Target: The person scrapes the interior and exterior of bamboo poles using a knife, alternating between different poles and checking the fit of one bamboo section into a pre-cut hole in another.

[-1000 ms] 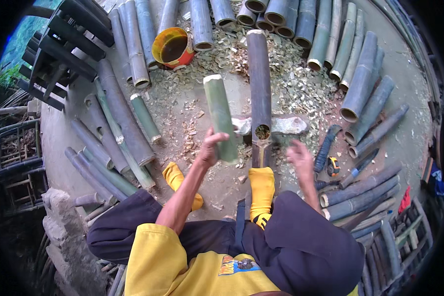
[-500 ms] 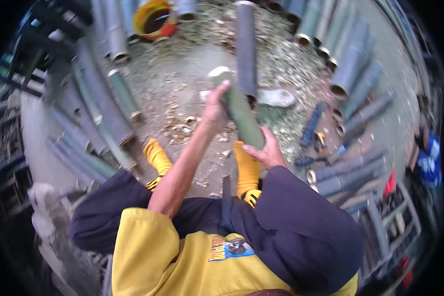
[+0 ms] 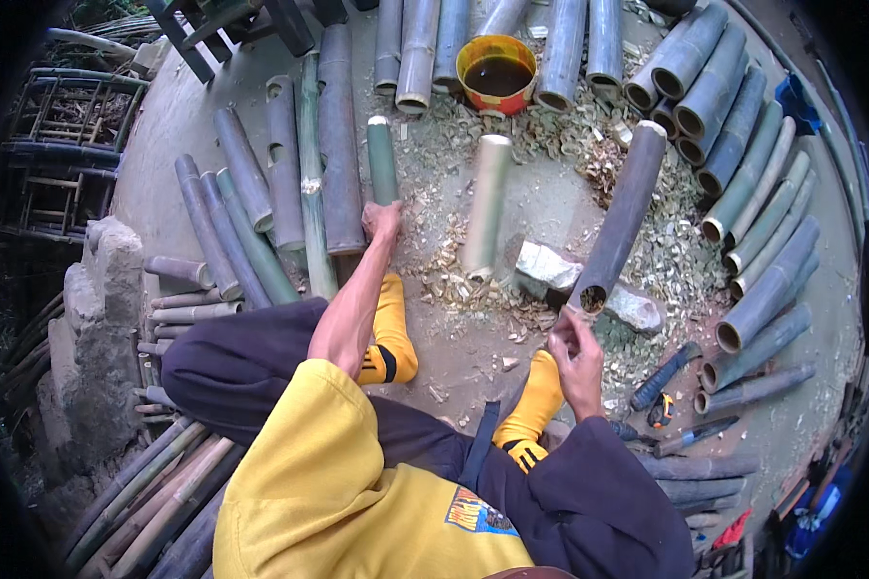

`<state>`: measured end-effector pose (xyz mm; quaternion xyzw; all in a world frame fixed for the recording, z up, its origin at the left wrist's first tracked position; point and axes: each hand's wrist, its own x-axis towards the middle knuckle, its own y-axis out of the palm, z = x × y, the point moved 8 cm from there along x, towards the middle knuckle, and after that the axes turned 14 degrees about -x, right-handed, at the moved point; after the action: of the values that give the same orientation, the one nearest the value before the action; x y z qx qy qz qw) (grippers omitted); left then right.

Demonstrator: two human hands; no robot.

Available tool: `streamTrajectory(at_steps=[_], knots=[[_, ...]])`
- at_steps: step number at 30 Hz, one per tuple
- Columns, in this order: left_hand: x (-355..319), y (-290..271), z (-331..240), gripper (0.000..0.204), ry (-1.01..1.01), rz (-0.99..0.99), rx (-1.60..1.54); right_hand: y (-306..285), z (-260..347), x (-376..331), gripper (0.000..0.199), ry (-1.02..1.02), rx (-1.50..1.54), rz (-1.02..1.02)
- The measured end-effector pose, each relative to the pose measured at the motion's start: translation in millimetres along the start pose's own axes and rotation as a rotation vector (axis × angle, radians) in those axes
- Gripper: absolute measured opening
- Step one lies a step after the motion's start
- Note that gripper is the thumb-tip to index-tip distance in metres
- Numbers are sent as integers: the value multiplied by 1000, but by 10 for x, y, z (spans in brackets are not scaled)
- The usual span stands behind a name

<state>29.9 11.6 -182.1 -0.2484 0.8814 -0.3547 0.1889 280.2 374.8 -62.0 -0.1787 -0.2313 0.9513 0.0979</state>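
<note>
Two stiff bamboo sections in our hands: left hand (image 3: 383,218) wraps the slim green culm (image 3: 382,160) near its end; right hand (image 3: 577,340) fingers pinch the heavier grey culm (image 3: 620,214) at its hollow rim.

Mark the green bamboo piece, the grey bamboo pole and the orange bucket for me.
green bamboo piece (image 3: 382,159), head view, middle of its shaft.
grey bamboo pole (image 3: 623,212), head view, mid-length of its side.
orange bucket (image 3: 466,82), head view, left rim.

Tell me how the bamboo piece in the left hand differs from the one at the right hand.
The green bamboo under the left hand is thin and lies flat on the ground. The grey bamboo at the right hand is thicker, longer and duller, its near end propped on stones. Its hollow near end shows; the green one's is covered by the hand. Both are straight cut lengths pointing away from the person.
</note>
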Motion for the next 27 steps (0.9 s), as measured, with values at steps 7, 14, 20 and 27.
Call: streamTrajectory(at_steps=[7, 14, 20, 27], knots=[[-967, 447, -163, 38, -494, 807, -1274, 111, -218, -3, 40, 133, 124, 54], [-2822, 336, -731, 67, -273, 1349, -682, 173, 205, 371, 60, -121, 120, 172], [-2818, 281, -1007, 92, 237, 1651, -99, -71, -100, -103, 69, 42, 160, 29], [-3208, 268, -2563, 69, 337, 1590, -704, -597, 180, 121, 62, -141, -32, -196]])
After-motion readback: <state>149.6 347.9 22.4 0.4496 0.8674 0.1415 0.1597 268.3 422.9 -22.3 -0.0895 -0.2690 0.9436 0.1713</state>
